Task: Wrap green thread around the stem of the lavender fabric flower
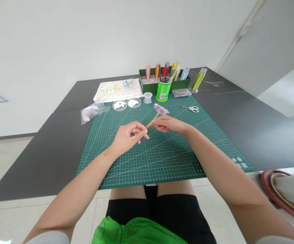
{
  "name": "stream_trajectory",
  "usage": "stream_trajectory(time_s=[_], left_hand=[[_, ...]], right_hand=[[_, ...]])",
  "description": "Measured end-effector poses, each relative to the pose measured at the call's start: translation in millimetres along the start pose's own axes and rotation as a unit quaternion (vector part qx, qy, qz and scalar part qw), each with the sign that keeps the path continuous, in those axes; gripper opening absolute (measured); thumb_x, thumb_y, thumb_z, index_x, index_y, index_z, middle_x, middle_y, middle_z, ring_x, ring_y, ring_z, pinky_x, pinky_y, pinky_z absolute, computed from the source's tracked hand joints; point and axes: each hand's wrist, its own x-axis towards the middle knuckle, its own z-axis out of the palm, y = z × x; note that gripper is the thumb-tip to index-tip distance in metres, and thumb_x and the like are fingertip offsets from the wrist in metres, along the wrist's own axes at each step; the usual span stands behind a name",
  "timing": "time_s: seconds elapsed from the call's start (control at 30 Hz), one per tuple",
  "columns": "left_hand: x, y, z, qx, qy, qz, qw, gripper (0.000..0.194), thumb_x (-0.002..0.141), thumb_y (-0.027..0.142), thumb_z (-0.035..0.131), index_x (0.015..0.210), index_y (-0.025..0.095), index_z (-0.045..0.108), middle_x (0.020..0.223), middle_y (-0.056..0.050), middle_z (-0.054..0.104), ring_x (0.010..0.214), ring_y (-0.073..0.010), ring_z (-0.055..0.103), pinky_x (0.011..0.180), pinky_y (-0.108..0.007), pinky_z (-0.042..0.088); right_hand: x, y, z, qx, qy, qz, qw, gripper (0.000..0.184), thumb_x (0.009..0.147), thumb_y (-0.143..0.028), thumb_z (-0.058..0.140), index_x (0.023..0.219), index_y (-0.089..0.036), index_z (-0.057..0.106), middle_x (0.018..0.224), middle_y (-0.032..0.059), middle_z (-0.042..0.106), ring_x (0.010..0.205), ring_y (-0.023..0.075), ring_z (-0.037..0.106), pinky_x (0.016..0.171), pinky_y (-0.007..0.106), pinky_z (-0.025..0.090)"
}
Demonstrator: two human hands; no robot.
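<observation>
A pale purple artificial flower (161, 109) on a green stem (155, 117) is held over the cutting mat (141, 159). My right hand (169, 124) is closed in a pinch on the stem just below the petals, its fingers curled. Lower down, the stem looks like a thin tan stick (149, 125), and my left hand (130, 135) pinches its end between thumb and fingertips. The stem slants up to the right from the left hand towards the flower. Where each hand closes on it, the fingers hide the stem.
Behind the hands stand two dishes of white pieces (119, 105), a small lidded tub (148, 98) and a green can (163, 89) of sticks. Scissors (193, 109) lie right; a plastic bag (91, 112) lies left. A white board (118, 89) and a box of spools (144, 84) are farther back.
</observation>
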Motion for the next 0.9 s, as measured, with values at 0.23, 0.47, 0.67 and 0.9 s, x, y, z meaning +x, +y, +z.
stream_trajectory(time_s=[0.23, 0.47, 0.67, 0.9], left_hand=[[3, -10, -3.9, 0.180, 0.137, 0.025, 0.974, 0.014, 0.098, 0.030, 0.059, 0.086, 0.021, 0.061, 0.078, 0.002, 0.081, 0.053, -0.0106, 0.067, 0.057, -0.023, 0.047], [7, -23, -3.3, 0.237, 0.130, -0.031, 0.962, 0.011, 0.098, 0.028, 0.058, 0.089, 0.023, 0.062, 0.080, 0.003, 0.081, 0.062, -0.0163, 0.074, 0.064, -0.028, 0.049], [7, -25, 4.9, 0.191, 0.097, -0.058, 0.975, 0.009, 0.097, 0.023, 0.058, 0.099, 0.024, 0.066, 0.079, 0.004, 0.082, 0.067, -0.0177, 0.077, 0.068, -0.029, 0.052], [11, -23, 4.0, 0.017, 0.126, -0.098, 0.987, 0.012, 0.091, 0.029, 0.064, 0.085, 0.019, 0.068, 0.071, -0.002, 0.079, 0.057, -0.0160, 0.071, 0.060, -0.027, 0.052]], right_hand=[[-3, -6, 3, -0.038, -0.047, -0.009, 0.998, 0.042, 0.100, -0.047, 0.060, 0.104, -0.010, 0.079, 0.057, -0.0086, 0.026, 0.052, 0.0085, 0.021, 0.047, 0.026, 0.015], [-5, -9, 6, -0.010, -0.070, -0.055, 0.996, 0.037, 0.099, -0.043, 0.065, 0.105, -0.009, 0.080, 0.055, -0.0090, 0.029, 0.051, 0.0074, 0.023, 0.047, 0.027, 0.015], [-5, -10, 11, 0.029, -0.094, -0.076, 0.992, 0.047, 0.097, -0.052, 0.066, 0.105, -0.008, 0.079, 0.055, -0.0099, 0.027, 0.050, 0.0069, 0.020, 0.046, 0.026, 0.013], [0, -9, 14, 0.006, 0.071, -0.021, 0.997, 0.049, 0.092, -0.060, 0.067, 0.079, -0.013, 0.075, 0.048, -0.0100, 0.026, 0.046, 0.0068, 0.020, 0.045, 0.025, 0.015]])
